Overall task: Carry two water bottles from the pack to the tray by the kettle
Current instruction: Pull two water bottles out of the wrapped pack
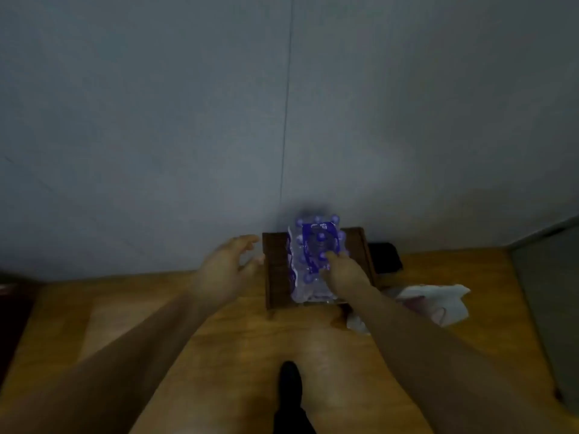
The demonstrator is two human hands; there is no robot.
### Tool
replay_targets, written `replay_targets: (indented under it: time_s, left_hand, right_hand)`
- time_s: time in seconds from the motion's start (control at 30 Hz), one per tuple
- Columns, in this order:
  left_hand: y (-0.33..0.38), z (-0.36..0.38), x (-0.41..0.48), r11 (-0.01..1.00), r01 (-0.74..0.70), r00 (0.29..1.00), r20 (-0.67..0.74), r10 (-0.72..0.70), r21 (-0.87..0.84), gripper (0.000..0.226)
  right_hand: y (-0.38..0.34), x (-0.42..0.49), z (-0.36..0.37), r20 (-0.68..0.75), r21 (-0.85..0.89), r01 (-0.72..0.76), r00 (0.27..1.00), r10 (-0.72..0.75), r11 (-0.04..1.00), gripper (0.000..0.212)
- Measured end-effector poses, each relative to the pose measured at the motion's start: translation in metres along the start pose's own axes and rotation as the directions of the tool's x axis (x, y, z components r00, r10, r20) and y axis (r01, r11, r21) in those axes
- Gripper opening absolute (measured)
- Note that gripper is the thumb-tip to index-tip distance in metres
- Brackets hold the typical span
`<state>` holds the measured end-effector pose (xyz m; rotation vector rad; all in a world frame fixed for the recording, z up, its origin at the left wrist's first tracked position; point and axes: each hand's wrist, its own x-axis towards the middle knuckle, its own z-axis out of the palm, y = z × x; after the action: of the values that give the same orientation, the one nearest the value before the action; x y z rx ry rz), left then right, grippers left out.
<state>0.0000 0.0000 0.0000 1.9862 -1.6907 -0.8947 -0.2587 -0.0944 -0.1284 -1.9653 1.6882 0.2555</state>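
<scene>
A shrink-wrapped pack of water bottles (308, 252) with purple caps and a purple label sits on a low dark wooden stand (274, 277) against the wall. My right hand (341, 270) rests on the pack's near right part, fingers down among the caps; blur hides whether it grips a bottle. My left hand (227, 266) hovers just left of the stand, fingers spread and empty. No tray or kettle is in view.
A crumpled white plastic bag (438, 300) lies on the wooden floor right of the stand. A dark object (385, 256) sits behind it by the wall. My dark shoe (289, 380) shows below. A grey panel (548, 292) stands at far right.
</scene>
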Motion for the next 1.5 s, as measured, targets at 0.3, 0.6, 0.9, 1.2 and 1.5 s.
replay_targets:
  time_s: [0.3, 0.6, 0.9, 1.2, 1.5]
  left_hand:
    - [-0.019, 0.038, 0.059, 0.992, 0.124, 0.992, -0.017, -0.124, 0.002, 0.048]
    - [-0.026, 0.054, 0.076, 0.994, 0.107, 0.994, 0.017, -0.107, -0.011, 0.045]
    - [0.009, 0.065, 0.082, 0.985, -0.029, 0.985, 0.164, 0.057, -0.171, 0.063]
    - [0.014, 0.056, 0.063, 0.957, -0.023, 0.999, 0.026, 0.032, -0.288, 0.066]
    - [-0.037, 0.048, 0.043, 0.97, 0.066, 0.995, -0.057, -0.081, -0.232, 0.071]
  right_hand:
    - [0.023, 0.108, 0.038, 0.201, -0.394, 0.145, 0.977, -0.068, 0.908, 0.051]
    - [0.034, 0.121, 0.034, 0.191, -0.416, 0.26, 0.962, -0.196, 0.872, 0.042]
    - [0.008, 0.024, -0.113, -0.386, -0.111, 0.46, 0.797, -0.465, 0.881, 0.016]
    - [-0.019, 0.044, -0.123, -0.15, 0.756, 0.366, 0.904, -0.401, 0.543, 0.03]
    - [0.021, 0.174, 0.01, 0.241, -0.104, 0.024, 0.971, 0.002, 0.994, 0.044]
